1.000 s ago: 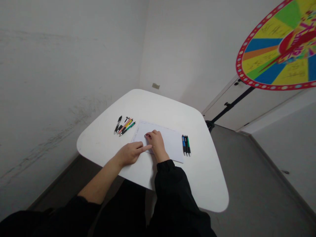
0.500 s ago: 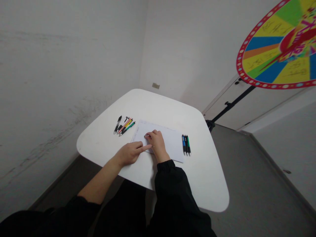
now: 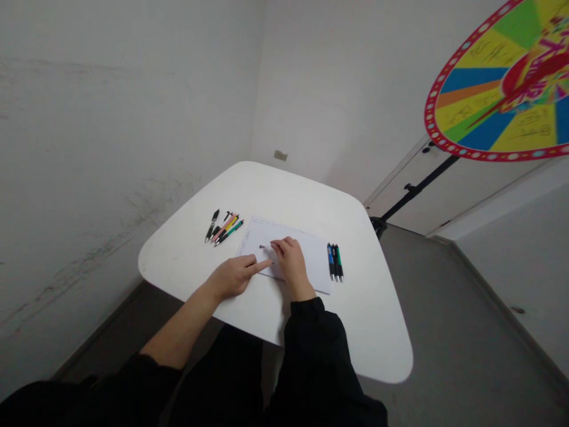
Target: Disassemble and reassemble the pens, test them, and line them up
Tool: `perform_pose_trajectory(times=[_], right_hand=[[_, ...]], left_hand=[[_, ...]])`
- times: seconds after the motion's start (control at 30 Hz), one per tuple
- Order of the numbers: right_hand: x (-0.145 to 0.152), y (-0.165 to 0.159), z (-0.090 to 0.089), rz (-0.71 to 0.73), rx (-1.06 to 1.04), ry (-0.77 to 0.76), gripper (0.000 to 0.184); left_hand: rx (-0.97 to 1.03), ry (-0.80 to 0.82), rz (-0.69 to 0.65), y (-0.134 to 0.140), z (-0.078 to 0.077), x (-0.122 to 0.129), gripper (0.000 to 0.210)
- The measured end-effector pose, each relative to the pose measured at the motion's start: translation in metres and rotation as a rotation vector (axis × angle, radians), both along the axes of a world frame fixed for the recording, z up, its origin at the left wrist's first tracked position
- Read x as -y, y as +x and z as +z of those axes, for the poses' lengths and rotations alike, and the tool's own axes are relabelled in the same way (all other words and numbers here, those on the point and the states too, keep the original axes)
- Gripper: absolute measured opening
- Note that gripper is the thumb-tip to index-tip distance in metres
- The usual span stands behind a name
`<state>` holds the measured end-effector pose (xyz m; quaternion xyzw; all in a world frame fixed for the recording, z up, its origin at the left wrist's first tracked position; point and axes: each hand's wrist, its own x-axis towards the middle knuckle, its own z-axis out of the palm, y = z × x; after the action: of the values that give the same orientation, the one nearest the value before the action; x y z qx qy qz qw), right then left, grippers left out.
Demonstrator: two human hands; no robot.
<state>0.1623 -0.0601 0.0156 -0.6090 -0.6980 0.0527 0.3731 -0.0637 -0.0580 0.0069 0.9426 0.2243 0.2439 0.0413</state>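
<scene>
A white paper pad (image 3: pixel 317 267) with some writing along its left and top edges lies under my hands. My left hand (image 3: pixel 233 277) rests at its lower left edge, index finger stretched out onto the sheet, thumb apart and the other fingers partly curled. A tiny dark spot shows by that fingertip. Over the middle of the pad is my right hand (image 3: pixel 291 260), thumb and fingers pinched together; whatever sits between them is too small to name. Just left of the pinch, a small dark piece (image 3: pixel 262 246) shows against the paper.
Several pens (image 3: pixel 229 230) lie fanned out left of the pad on the white table (image 3: pixel 284 190). More pens (image 3: pixel 335 262), blue, black and green, lie side by side on its right. A colourful prize wheel (image 3: pixel 498 89) on a black stand is at the right. Walls border the table's far side.
My right hand has moved a little to the right across the pad, uncovering the small dark piece on its left. My left hand has stayed almost in place.
</scene>
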Motion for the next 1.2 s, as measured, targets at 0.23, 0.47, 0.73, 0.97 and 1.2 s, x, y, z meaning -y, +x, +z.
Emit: perform_pose_trajectory(times=[0.23,0.47,0.73,0.97,1.2], right_hand=[[0.027,0.009,0.011,0.15,-0.469,0.004,0.029],[0.028,-0.001,0.011,0.223,-0.578,-0.065,0.018],[0.027,-0.002,0.01,0.216,-0.588,-0.067,0.014],[0.026,-0.001,0.008,0.186,-0.694,-0.077,0.016],[0.026,0.003,0.01,0.123,-0.766,-0.046,0.02]], left_hand=[[0.052,-0.018,0.151,0.003,-0.001,-0.001,0.061],[0.009,-0.007,0.203,0.004,0.001,0.0,0.058],[0.068,-0.034,0.182,0.005,-0.001,-0.001,0.054],[0.203,-0.028,0.16,0.006,-0.007,-0.004,0.043],[0.217,-0.024,0.155,0.005,-0.001,-0.003,0.044]])
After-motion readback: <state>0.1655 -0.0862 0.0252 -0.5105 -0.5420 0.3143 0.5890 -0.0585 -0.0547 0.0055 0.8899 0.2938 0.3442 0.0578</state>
